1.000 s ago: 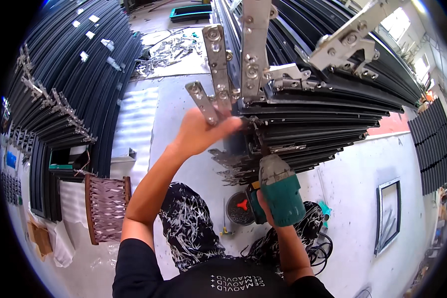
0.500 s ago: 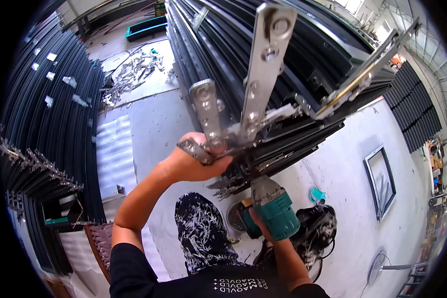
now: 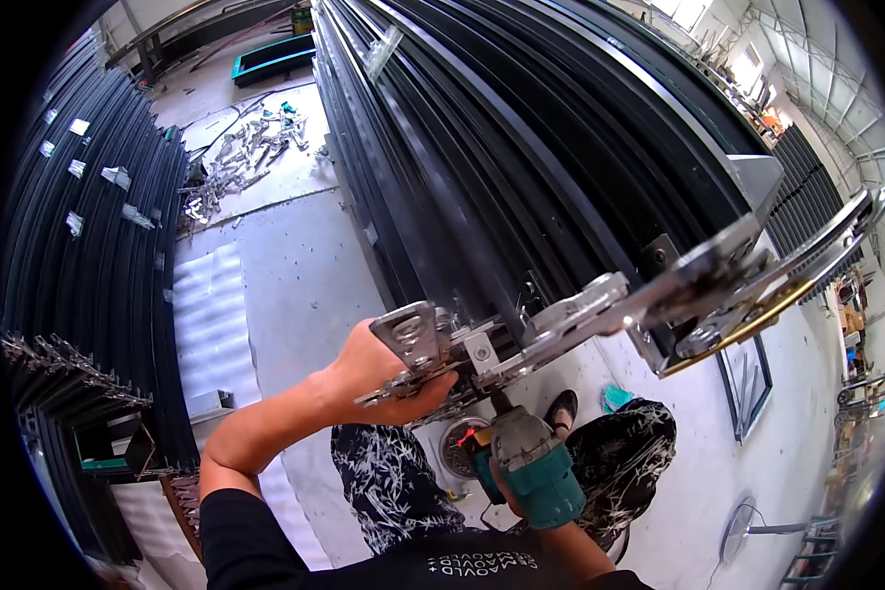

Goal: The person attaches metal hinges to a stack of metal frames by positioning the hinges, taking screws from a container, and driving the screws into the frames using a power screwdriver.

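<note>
My left hand (image 3: 364, 372) is closed round a metal hinge bracket (image 3: 409, 332) at the near end of a stack of long black metal profiles (image 3: 482, 187). Low in the middle, my right hand (image 3: 504, 489) grips a teal power drill (image 3: 539, 484), its nose pointing up at the hardware beside my left fingers. Most of my right fingers are hidden behind the drill's body. A long silver hinge arm (image 3: 782, 305) with a gold-coloured strip reaches out to the right from the stack's end. The drill tip's exact contact point is hard to make out.
More black profiles (image 3: 88, 216) are stacked at the left, metal fittings at their near ends. Loose metal pieces (image 3: 251, 147) lie scattered on the floor at the far left, near a green-and-black tray (image 3: 273, 61). A standing fan (image 3: 740, 531) is at the lower right.
The upright hinge arms have swung down towards me and to the right. My left hand has come lower and nearer; the drill has also dropped slightly.
</note>
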Action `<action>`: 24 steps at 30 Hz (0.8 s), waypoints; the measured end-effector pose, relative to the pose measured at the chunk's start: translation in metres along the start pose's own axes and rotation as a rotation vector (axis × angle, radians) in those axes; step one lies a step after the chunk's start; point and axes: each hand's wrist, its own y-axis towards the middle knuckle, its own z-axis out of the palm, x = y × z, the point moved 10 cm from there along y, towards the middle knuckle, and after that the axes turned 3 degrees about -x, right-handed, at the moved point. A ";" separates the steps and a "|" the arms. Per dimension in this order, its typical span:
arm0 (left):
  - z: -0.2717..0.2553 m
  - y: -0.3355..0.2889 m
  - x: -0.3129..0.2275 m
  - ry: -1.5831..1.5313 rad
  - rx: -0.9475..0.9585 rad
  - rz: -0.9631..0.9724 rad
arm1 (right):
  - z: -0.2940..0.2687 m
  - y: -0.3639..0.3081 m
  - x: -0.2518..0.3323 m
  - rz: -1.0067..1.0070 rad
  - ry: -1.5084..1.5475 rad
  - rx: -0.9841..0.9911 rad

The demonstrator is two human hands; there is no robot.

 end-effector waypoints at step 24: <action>0.006 -0.021 0.010 -0.127 0.135 -0.384 | 0.161 -0.015 0.035 -0.738 -2.164 0.000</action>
